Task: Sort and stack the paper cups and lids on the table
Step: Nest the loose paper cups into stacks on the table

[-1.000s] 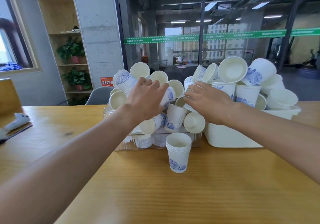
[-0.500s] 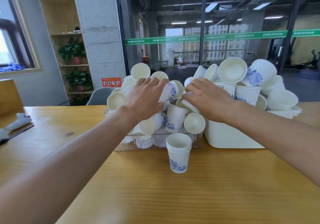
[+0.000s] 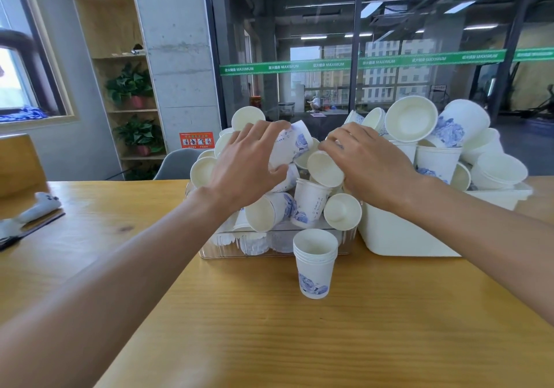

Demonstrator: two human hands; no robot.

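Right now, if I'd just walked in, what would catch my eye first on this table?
Probably the heap of paper cups spilling out of the clear bin at the table's middle, with both hands in it: the left hand grips a blue-flowered cup, the right hand holds another cup. Next, the white tub of larger cups to the right, and the neat upright stack of cups standing alone in front.

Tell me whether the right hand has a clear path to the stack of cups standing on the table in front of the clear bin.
Probably yes. The stack of cups stands alone on bare table, and nothing lies between it and the right hand, which grips a cup above.
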